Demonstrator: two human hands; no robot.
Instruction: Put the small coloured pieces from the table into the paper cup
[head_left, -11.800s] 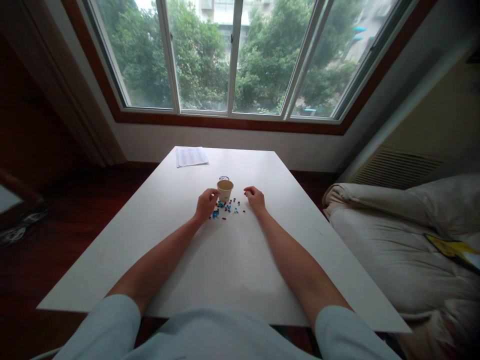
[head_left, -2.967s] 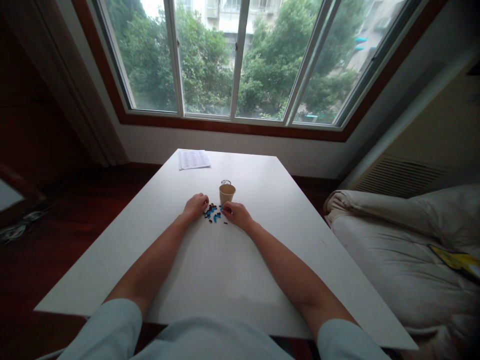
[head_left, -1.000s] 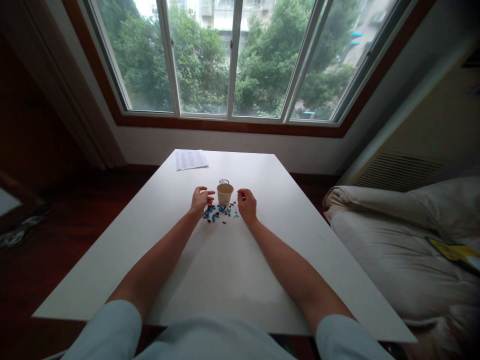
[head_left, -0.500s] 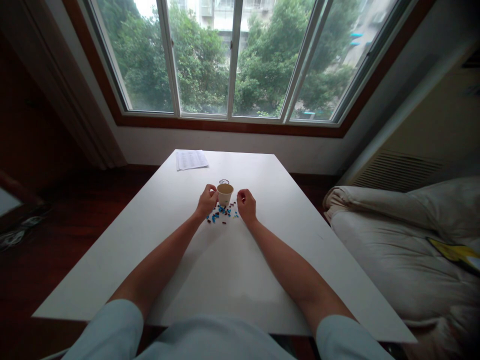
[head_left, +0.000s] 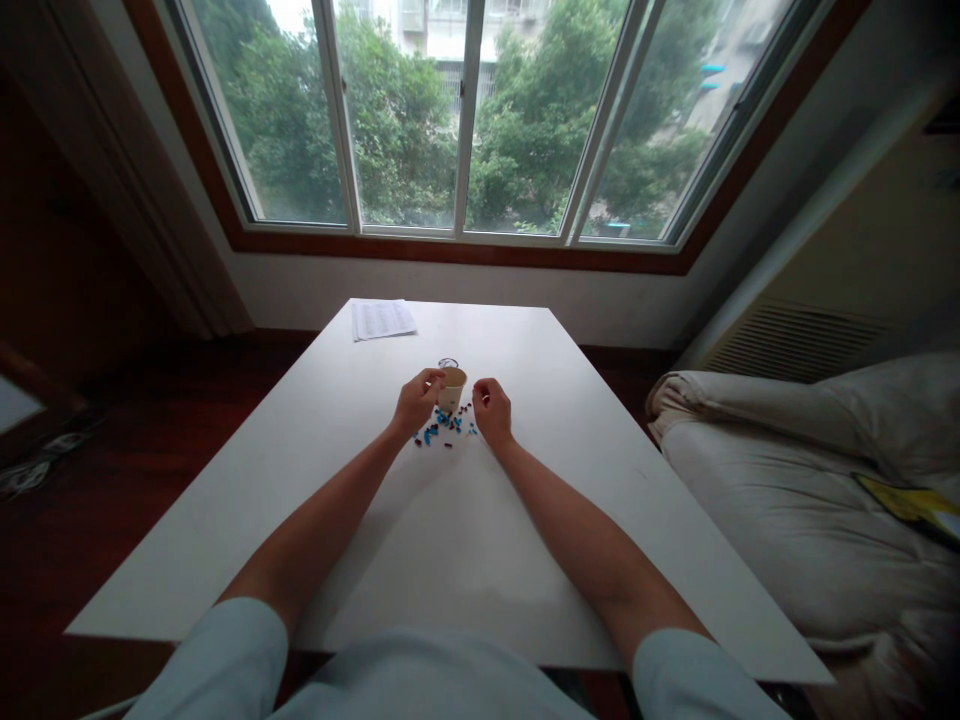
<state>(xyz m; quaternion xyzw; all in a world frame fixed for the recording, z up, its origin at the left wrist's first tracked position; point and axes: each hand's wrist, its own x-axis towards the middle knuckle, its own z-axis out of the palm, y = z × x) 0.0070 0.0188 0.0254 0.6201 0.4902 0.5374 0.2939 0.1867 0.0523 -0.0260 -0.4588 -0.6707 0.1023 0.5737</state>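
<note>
Tan cup, upright, frame centre; small blue and dark pieces, loose, just below it on the white desk. Left hand at the cup's left rim, right hand curled just right; whether either grips anything, cannot tell. Handling advised: light fingertips, rim unpressed.

The left hand meets the left rim of a paper cup; the right hand curls just right. Small blue and dark pieces litter the white table nearer.
</note>
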